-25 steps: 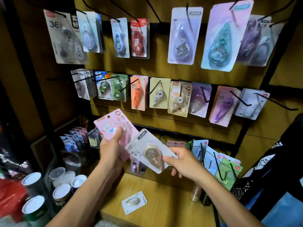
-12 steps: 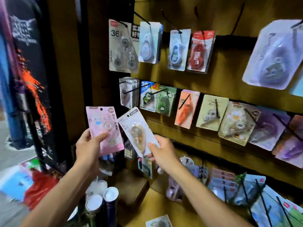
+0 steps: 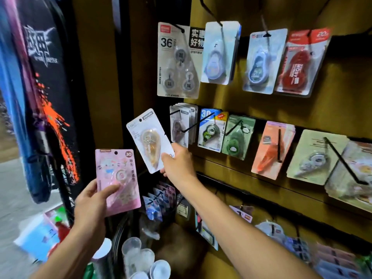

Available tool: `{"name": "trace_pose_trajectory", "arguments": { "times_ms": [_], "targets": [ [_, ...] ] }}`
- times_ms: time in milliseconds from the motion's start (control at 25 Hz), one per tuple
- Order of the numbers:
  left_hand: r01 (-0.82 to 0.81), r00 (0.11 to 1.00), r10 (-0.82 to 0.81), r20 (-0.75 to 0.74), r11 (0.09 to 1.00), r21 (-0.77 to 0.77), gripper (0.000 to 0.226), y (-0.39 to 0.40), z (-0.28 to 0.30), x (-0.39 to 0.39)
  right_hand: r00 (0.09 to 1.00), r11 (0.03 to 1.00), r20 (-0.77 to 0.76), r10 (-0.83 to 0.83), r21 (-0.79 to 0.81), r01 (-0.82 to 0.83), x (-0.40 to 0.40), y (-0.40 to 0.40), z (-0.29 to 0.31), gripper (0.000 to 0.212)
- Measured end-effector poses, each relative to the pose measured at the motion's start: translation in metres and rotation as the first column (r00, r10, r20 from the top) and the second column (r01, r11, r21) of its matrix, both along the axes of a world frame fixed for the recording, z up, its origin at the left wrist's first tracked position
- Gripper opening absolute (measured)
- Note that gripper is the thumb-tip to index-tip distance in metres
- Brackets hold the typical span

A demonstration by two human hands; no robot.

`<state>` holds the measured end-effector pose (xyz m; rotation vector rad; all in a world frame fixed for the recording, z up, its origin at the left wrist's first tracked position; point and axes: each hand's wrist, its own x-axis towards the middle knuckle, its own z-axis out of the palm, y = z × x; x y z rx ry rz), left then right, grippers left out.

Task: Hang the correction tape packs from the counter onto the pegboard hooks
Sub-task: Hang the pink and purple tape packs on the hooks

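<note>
In hand, unhung: your right hand (image 3: 177, 164) pinches the white correction tape pack (image 3: 150, 140) just left of the matching stack's hook (image 3: 186, 123); your left hand (image 3: 90, 200) grips the pink pack (image 3: 117, 181), lower left.

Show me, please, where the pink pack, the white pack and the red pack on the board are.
pink pack (image 3: 117, 178): head view, on the middle of its card, beside the left thumb.
white pack (image 3: 150, 140): head view, on the clear blister over the tape.
red pack (image 3: 298, 63): head view, on the red dispenser.
</note>
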<state>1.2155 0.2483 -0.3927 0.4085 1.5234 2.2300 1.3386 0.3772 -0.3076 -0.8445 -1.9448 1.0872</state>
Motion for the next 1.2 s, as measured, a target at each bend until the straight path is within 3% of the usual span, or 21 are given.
{"name": "trace_pose_trajectory", "arguments": {
  "times_ms": [320, 440, 560, 680, 800, 960, 1080, 1200],
  "targets": [
    [0.055, 0.998, -0.055, 0.005, 0.998, 0.004, 0.023, 0.008, -0.006, 0.002, 0.968, 0.997, -0.246, -0.05, 0.045, 0.063, 0.009, -0.029, -0.007, 0.045],
    [0.056, 0.998, -0.056, 0.006, 0.998, -0.013, 0.023, 0.011, -0.004, 0.002, 0.968, 0.992, -0.243, -0.069, 0.082, 0.092, 0.004, -0.024, -0.008, 0.059],
    [0.061, 0.998, -0.061, -0.001, 0.998, -0.014, 0.022, 0.014, 0.0, 0.004, 0.961, 0.992, -0.257, -0.097, 0.055, 0.115, -0.011, -0.007, -0.008, 0.038],
    [0.084, 0.996, -0.084, -0.023, 0.996, -0.013, 0.023, 0.016, 0.002, 0.006, 0.951, 0.965, -0.228, -0.209, -0.206, 0.162, -0.026, 0.03, -0.006, 0.039],
    [0.094, 0.995, -0.094, -0.039, 0.996, 0.001, 0.026, 0.015, 0.003, 0.006, 0.953, 0.861, -0.278, -0.118, -0.508, -0.042, -0.03, 0.063, -0.01, 0.063],
    [0.112, 0.993, -0.111, -0.031, 0.994, 0.022, 0.029, 0.013, 0.003, 0.009, 0.943, 0.78, -0.301, -0.138, -0.62, -0.084, -0.017, 0.067, -0.017, 0.078],
    [0.137, 0.99, -0.137, -0.012, 0.99, 0.016, 0.026, 0.012, 0.005, 0.02, 0.989, 0.808, -0.117, -0.088, -0.589, 0.002, 0.008, 0.051, -0.02, 0.057],
    [0.208, 0.978, -0.208, -0.01, 0.978, 0.001, 0.023, 0.011, 0.009, 0.042, 0.975, 0.795, -0.02, 0.22, -0.575, -0.191, 0.041, 0.023, -0.025, 0.022]
  ]
}}
